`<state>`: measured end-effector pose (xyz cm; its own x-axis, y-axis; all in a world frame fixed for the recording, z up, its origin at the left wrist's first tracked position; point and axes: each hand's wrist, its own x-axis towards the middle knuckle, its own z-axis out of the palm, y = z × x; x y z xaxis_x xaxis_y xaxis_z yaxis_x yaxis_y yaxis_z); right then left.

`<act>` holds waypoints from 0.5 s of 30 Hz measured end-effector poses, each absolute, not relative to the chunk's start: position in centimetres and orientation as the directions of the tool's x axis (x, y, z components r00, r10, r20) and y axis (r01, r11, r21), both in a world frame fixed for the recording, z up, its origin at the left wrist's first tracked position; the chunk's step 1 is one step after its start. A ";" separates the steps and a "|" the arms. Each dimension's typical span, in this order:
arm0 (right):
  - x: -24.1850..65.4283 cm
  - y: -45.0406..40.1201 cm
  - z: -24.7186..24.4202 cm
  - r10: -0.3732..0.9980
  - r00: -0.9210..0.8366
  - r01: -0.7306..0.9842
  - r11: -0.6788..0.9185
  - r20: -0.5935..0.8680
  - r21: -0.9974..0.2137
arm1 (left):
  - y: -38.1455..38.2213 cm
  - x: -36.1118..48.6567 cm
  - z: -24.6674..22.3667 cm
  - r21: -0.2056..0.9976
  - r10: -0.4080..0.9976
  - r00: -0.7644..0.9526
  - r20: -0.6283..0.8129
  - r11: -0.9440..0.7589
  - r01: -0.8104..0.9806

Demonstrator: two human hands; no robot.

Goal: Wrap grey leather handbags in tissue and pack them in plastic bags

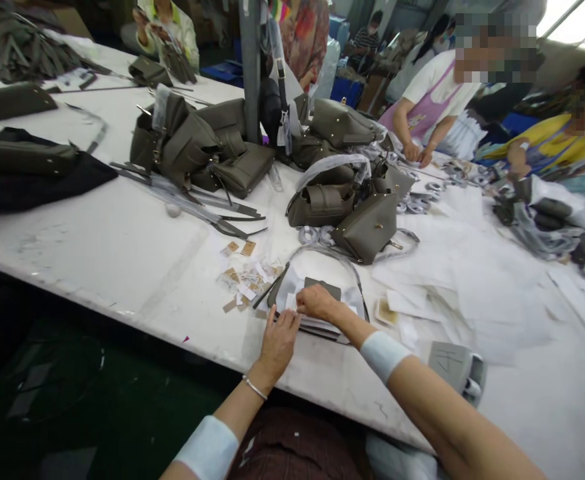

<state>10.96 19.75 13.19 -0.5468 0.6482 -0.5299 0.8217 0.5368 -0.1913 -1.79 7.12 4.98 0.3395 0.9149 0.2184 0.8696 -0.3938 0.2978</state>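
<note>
An olive-grey handbag (275,291) lies in front of me with white sheets on it and a strap (360,280) curving round it. A small olive flat piece, like a wallet or flap (328,287), lies on top. My right hand (316,301) is closed over the white sheets, its fingertips pinched together; what is between them is hidden. At the bag's near left edge rests my left hand (280,337), with fingers stretched out and touching the edge. Just left of the bag lies a loose pile of brown and white tags (245,288).
Several olive handbags (367,230) are heaped behind the work spot, beside a grey post (251,67). Loose straps (207,203) lie left of them. On the right are white sheets (452,267) and a grey device (455,370). A co-worker (422,110) stands across the table.
</note>
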 end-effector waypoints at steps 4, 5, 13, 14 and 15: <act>9.4 21.7 11.0 0.575 -0.566 0.760 0.642 -0.590 -0.104 | 7.0 -1.8 4.6 0.305 0.921 0.321 0.221 -0.378 0.874; 9.2 22.0 10.6 0.549 -0.589 0.730 0.676 -0.593 -0.099 | 7.0 -1.8 4.5 0.303 0.922 0.322 0.216 -0.377 0.876; 9.8 23.1 9.6 0.454 -0.763 0.554 0.826 -0.460 -0.105 | 7.3 -1.9 4.7 0.300 0.925 0.338 0.174 -0.377 0.876; 10.0 23.3 9.5 0.478 -0.767 0.562 0.822 -0.429 -0.090 | 7.4 -1.9 4.8 0.302 0.926 0.337 0.173 -0.375 0.876; 10.2 23.5 9.5 0.513 -0.764 0.581 0.811 -0.391 -0.071 | 7.4 -1.9 4.9 0.303 0.926 0.336 0.172 -0.374 0.876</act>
